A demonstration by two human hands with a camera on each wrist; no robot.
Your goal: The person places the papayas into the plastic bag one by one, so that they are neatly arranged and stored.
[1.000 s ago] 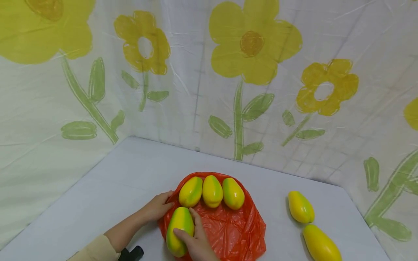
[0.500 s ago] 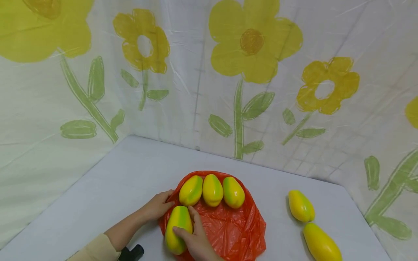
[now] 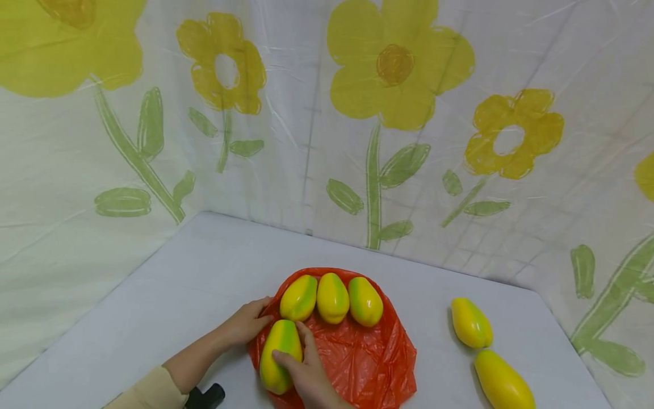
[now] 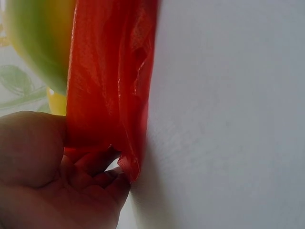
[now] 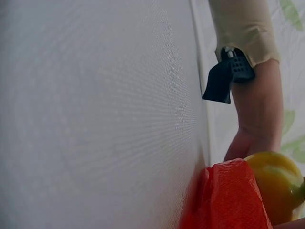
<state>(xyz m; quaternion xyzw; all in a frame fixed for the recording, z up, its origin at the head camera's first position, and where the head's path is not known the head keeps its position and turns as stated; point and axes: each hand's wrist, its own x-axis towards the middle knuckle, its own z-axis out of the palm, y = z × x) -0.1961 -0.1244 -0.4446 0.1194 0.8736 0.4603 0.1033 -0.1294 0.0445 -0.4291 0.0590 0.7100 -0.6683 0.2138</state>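
I see the right hand (image 3: 313,379) gripping one papaya (image 3: 278,343). The left hand (image 3: 247,324) pinches the red bag (image 3: 352,363) beside it.

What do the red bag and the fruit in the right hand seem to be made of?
Red bag: probably thin plastic film, slightly glossy; it creases and catches light along its folds.
Fruit in the right hand: perhaps molded plastic or coated foam, judging by its smooth, softly shiny skin; real waxy rind can't be ruled out.
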